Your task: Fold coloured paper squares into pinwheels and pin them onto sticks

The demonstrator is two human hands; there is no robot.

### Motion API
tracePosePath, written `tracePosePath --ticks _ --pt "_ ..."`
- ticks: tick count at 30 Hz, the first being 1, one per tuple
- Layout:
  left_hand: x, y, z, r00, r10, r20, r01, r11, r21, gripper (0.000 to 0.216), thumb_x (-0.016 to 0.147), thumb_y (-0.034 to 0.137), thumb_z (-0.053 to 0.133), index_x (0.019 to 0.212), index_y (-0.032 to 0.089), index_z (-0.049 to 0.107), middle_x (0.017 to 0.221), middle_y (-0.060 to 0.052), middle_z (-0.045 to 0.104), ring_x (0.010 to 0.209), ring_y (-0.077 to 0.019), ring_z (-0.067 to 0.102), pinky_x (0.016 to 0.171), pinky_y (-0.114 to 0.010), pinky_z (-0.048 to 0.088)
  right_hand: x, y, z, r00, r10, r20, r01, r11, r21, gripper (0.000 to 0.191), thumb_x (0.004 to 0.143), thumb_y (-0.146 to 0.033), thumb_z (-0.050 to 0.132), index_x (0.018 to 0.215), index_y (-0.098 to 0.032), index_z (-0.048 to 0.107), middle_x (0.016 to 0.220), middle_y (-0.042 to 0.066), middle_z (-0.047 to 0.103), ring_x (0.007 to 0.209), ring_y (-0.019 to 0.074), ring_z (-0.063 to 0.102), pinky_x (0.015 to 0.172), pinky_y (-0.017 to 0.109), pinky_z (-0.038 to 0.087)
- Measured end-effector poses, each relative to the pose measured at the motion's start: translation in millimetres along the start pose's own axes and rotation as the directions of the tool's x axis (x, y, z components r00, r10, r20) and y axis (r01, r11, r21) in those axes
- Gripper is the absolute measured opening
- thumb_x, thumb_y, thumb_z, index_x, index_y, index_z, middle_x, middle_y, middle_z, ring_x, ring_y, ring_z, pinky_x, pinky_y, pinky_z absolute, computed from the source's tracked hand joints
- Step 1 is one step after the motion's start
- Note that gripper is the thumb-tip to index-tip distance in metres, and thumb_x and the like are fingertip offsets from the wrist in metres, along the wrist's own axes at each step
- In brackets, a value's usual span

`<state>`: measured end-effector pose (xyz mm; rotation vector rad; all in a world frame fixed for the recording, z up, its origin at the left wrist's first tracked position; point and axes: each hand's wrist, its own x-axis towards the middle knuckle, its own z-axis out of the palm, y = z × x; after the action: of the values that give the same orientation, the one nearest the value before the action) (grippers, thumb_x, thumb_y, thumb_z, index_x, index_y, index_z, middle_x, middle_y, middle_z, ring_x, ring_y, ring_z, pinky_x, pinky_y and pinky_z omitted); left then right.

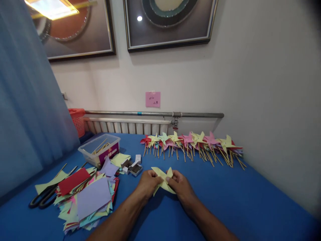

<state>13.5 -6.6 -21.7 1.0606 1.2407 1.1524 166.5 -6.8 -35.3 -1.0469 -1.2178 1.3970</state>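
Between my two hands is a pale yellow paper pinwheel (164,182), its pointed blades folded inward and no stick showing on it. My left hand (148,183) grips its left side, thumb pressed near the centre. On the other side my right hand (181,186) pinches the paper, its thumb also close to the middle. Whether a pin sits under the thumbs cannot be seen. Just left of my hands lie small open boxes (135,168) with tiny items inside, too small to name.
A pile of coloured paper (94,196) and black-handled scissors (43,196) lie at left. Behind them stands a clear plastic tub (86,150) holding sticks. Finished pinwheels (187,139) on sticks line the back right of the blue table (225,197). A blue curtain (30,93) hangs at left.
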Motion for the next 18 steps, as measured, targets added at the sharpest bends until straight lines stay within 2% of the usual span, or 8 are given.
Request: tracePosePath --ticks 4,10,18 --pt "1 -2 1 1.0 0.006 -0.015 -0.006 1.0 0.029 0.02 0.057 0.026 0.076 0.058 0.016 0.058 0.05 0.002 0.057 0.045 -0.0092 0.046 0.047 -0.022 0.034 -4 -4 2 1.0 -0.009 0.008 0.009 1.0 -0.017 0.046 0.072 -0.052 0.076 0.099 -0.017 0.062 0.077 0.004 0.073 0.062 0.0191 0.066 0.059 0.028 0.046" --pt "1 -1 1 1.0 -0.005 0.015 0.005 1.0 0.0 0.02 0.056 0.025 0.076 0.058 0.016 0.059 0.051 0.001 0.058 0.045 -0.0094 0.046 0.049 -0.023 0.035 1 1 1 0.999 -0.04 -0.008 0.04 0.999 -0.009 0.056 0.064 -0.054 0.082 0.103 -0.019 0.063 0.083 0.006 0.075 0.074 0.0248 0.07 0.065 0.032 0.051" --pt "-2 -1 1 0.999 0.007 0.034 -0.007 1.0 0.0 0.018 0.059 0.025 0.075 0.061 0.015 0.06 0.053 0.001 0.058 0.047 -0.0097 0.047 0.05 -0.023 0.035 4 6 2 0.997 0.037 -0.067 -0.032 0.996 0.083 0.063 0.057 -0.05 0.087 0.106 -0.019 0.061 0.075 0.002 0.072 0.062 0.0191 0.065 0.061 0.029 0.047"
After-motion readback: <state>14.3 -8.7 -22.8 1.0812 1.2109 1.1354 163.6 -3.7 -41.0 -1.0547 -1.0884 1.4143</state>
